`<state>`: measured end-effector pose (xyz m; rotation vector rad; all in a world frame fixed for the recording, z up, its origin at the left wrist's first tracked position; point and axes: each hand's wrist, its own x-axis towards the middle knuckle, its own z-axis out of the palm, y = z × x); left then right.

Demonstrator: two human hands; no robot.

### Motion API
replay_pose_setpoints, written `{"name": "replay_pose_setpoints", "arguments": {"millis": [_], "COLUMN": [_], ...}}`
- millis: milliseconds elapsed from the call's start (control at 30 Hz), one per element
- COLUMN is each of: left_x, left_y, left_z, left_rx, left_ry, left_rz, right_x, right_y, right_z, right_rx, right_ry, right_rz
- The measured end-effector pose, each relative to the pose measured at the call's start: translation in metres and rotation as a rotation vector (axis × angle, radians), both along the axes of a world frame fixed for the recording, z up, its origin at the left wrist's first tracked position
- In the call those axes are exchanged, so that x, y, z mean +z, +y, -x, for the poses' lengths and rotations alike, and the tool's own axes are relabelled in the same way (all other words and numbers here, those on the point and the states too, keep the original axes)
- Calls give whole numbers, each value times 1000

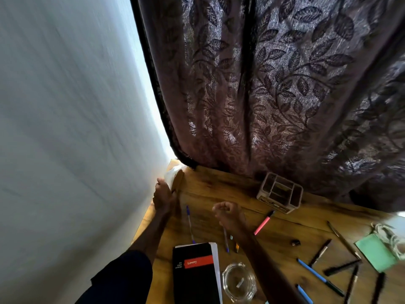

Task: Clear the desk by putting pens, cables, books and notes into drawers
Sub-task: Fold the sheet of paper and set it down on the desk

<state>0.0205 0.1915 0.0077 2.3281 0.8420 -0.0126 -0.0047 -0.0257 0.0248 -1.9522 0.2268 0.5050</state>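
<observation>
My left hand (pixel 163 198) is at the desk's far left corner, gripping a brown-covered book (pixel 175 178) with white pages that stands on edge against the wall. My right hand (pixel 228 212) hovers over the desk's middle as a closed fist with nothing seen in it. A black book with a red label (pixel 195 273) lies near me on white paper. A purple pen (pixel 189 222) lies between my hands, and a second pen (pixel 225 240) lies under my right wrist. A pink highlighter (pixel 264 222), blue pens (pixel 315 273), black pens (pixel 341 267), a green note (pixel 375 252) and a white cable (pixel 388 235) lie to the right.
A compartmented desk organizer (pixel 280 193) stands at the back by the leaf-patterned curtain (pixel 263 84). A glass ashtray (pixel 238 281) sits beside the black book. A small dark cap (pixel 295 242) lies among the pens. A white wall (pixel 65 128) borders the wooden desk (pixel 219 185) on the left.
</observation>
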Motion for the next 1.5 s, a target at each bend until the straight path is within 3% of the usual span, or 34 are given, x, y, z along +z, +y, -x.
{"name": "replay_pose_setpoints", "arguments": {"millis": [200,433,733,1100,1500], "left_x": [0,1,17,17,12], "left_y": [4,-6,-36,-81,-150], "left_z": [4,28,52,76,93], "left_rx": [-41,-147,-265,-307,-535], "left_ry": [18,-84,-193,-263,-339], "left_rz": [-19,-237,-351,-244,-124], "right_x": [1,7,15,17,11], "right_y": [-5,-21,-22,-43,-111], "right_z": [6,18,41,57,85], "right_rx": [-33,-134,-141,-133,-179], "right_ry": [-53,-79,-139,-174,-167], "right_rz": [51,53,40,64,116]}}
